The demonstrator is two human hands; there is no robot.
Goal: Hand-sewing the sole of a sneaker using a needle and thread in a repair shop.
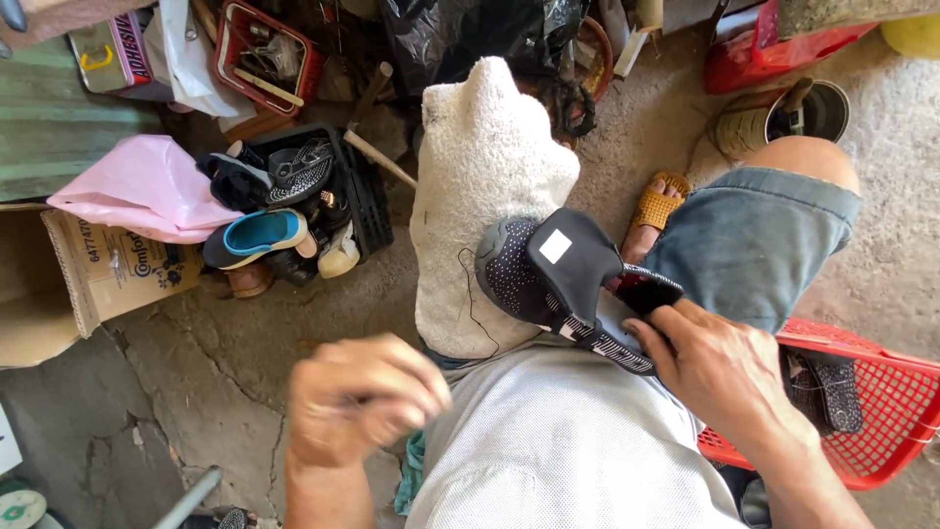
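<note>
A black shoe [548,279] with a dotted toe and a pale square patch on its sole lies on its side across a white towel [485,186] that drapes the person's left knee. The right hand [720,367] clamps its heel end, fingers [658,328] pressed on the patterned rim, so the shoe sits just ahead of and to the left of that hand. A thin dark thread [468,294] hangs from the toe down over the towel. The left hand [362,397] is closed in a loose fist, blurred, well apart from the shoe and nearer the body; whether it pinches the thread I cannot tell.

Beyond the right hand, the right knee in denim shorts [754,245] juts out, with a foot in a yellow sandal [654,208] just past the shoe. Right of that hand stands a red plastic basket [896,392] holding dark shoe parts. Far ahead of the right hand sits a metal tin [783,118].

Ahead of the left hand, a black crate [367,201] holds a heap of shoes, a blue-lined slipper [259,235] among them. To the left of it lie a pink bag [147,186] and an open cardboard box [88,279] on the cracked concrete floor [196,392].
</note>
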